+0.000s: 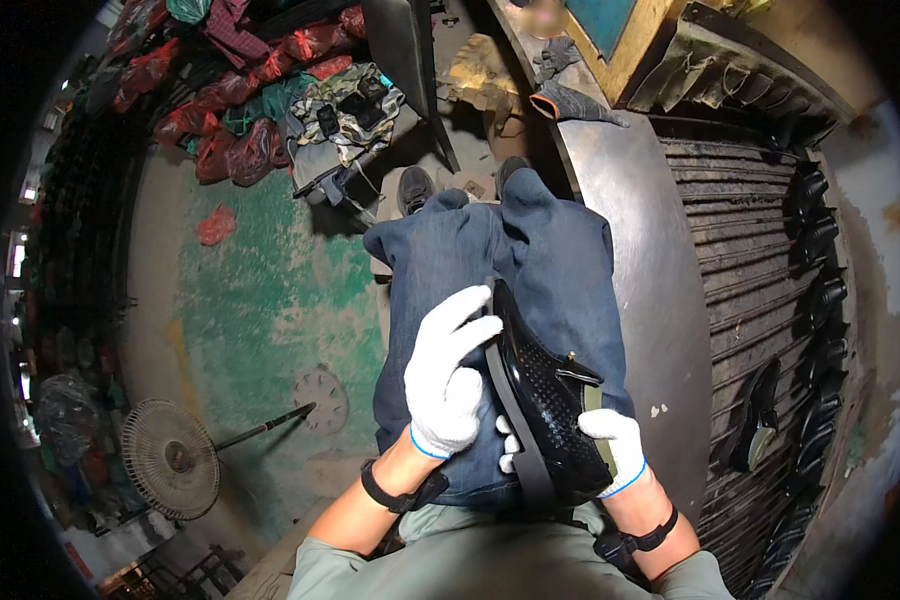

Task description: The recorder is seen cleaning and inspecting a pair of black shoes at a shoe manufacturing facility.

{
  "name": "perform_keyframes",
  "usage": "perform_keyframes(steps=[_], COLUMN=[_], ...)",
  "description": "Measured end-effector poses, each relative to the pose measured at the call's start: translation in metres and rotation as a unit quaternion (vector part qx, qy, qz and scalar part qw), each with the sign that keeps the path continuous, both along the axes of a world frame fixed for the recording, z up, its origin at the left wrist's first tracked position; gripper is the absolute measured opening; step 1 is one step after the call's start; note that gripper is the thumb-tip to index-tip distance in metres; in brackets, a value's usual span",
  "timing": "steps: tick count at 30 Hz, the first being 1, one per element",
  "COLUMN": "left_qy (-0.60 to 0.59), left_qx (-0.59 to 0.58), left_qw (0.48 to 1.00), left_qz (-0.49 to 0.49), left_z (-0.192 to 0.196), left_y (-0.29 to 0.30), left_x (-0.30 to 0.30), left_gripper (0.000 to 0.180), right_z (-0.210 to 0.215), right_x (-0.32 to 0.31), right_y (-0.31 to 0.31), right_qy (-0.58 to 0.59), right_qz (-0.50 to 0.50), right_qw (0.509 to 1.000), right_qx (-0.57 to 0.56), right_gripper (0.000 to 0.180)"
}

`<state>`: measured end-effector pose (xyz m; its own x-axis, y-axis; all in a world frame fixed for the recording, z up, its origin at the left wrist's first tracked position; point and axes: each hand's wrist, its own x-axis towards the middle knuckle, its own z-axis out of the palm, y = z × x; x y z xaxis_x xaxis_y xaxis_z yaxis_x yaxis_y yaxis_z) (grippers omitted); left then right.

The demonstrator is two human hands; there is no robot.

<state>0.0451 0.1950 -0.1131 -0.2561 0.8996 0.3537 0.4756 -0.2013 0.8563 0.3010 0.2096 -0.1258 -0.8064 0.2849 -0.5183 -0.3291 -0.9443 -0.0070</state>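
A shiny black shoe (pixel 542 395) with a perforated upper lies tilted on its side over my lap, its toe pointing away and its thick sole facing left. My right hand (pixel 620 448), in a white knit glove, grips the heel end. Its thumb is at the shoe's opening by the pale green lining, and its fingertips show past the sole. My left hand (pixel 443 375), gloved too, is beside the sole with fingers stretched out. Its fingertips reach the sole's edge near the toe, and the palm is off the shoe.
To my right runs a metal ledge (pixel 635 210), then a slatted rack (pixel 745 290) with another black shoe (pixel 757 415). A grey glove (pixel 580 103) lies on the ledge's far end. At left stands a fan (pixel 170 458); red plastic bags (pixel 255 150) are piled far left.
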Motion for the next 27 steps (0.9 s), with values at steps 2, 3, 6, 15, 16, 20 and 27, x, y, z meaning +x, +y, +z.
perform_keyframes(steps=[2, 3, 6, 15, 16, 20, 27], left_qy=[-0.003, -0.004, 0.031, 0.045, 0.030, -0.009, -0.094], left_qx=[0.043, 0.039, 0.080, 0.196, 0.188, 0.152, 0.051], left_qw=[0.999, 0.999, 0.994, 0.972, 0.978, 0.988, 0.990], left_qz=[-0.014, -0.015, -0.063, -0.118, -0.082, -0.032, -0.088], left_z=[-0.005, -0.007, -0.018, -0.022, -0.028, -0.035, -0.021], left_y=[0.007, 0.007, 0.004, 0.021, 0.020, 0.018, 0.047], left_x=[0.002, 0.003, 0.002, 0.005, 0.007, 0.011, 0.004], left_gripper=[0.046, 0.046, 0.045, 0.009, 0.008, 0.006, 0.032], right_z=[-0.004, 0.001, 0.014, 0.025, 0.019, 0.020, 0.007], right_x=[0.005, 0.004, -0.001, -0.011, -0.009, -0.008, -0.015], right_y=[-0.004, -0.001, 0.008, 0.018, 0.019, 0.022, 0.022], right_qy=[-0.018, -0.019, 0.070, 0.151, 0.152, 0.040, -0.113], right_qz=[0.032, 0.031, -0.015, -0.057, -0.041, 0.007, 0.040], right_qw=[0.999, 0.999, 0.991, 0.966, 0.968, 0.983, 0.991], right_qx=[-0.013, -0.017, -0.112, -0.200, -0.197, -0.180, -0.057], right_gripper=[0.090, 0.090, 0.065, 0.069, 0.068, 0.059, 0.065])
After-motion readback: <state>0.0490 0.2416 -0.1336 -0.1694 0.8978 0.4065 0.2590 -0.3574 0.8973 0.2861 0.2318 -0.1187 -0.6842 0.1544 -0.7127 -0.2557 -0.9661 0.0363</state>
